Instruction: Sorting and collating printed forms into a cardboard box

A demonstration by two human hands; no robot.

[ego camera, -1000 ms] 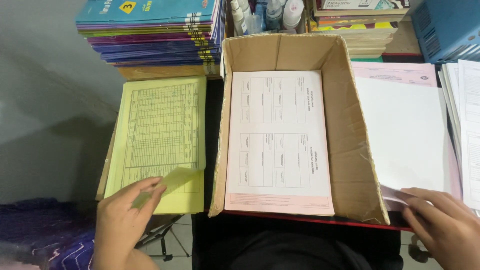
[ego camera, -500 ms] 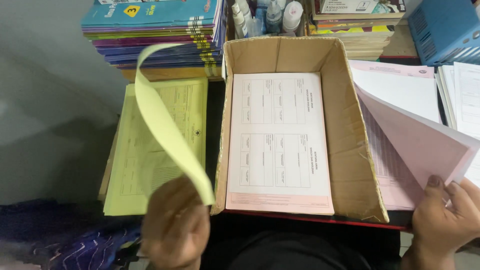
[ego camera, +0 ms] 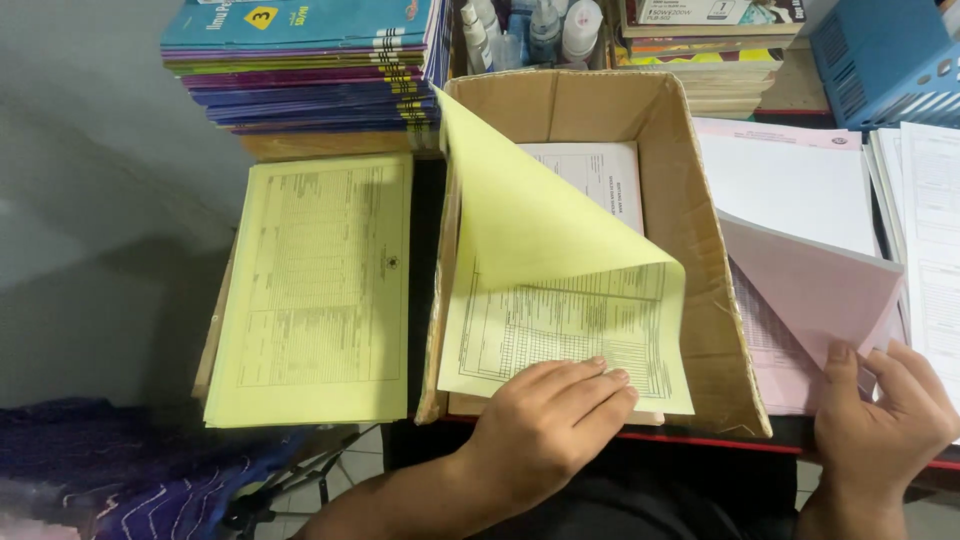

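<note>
Pressing a curled yellow printed sheet (ego camera: 560, 300) down into the open brown cardboard box (ego camera: 700, 250), our left hand (ego camera: 550, 430) is lying flat on it, fingers spread; half a second ago that sheet was arching over the yellow paper stack (ego camera: 315, 290) to the left. Our right hand (ego camera: 880, 420) is pinching a lifted pink sheet (ego camera: 810, 290). Behind are lying blue-covered stacked books (ego camera: 310, 60).

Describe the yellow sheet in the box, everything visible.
The yellow sheet is thin paper, printed with a ruled table on its lower face. It curls: its top corner stands up by the box's left wall, its lower part lies flat on the white forms inside the cardboard box. The left hand presses its bottom edge with flat fingers. Nothing else touches it.
</note>
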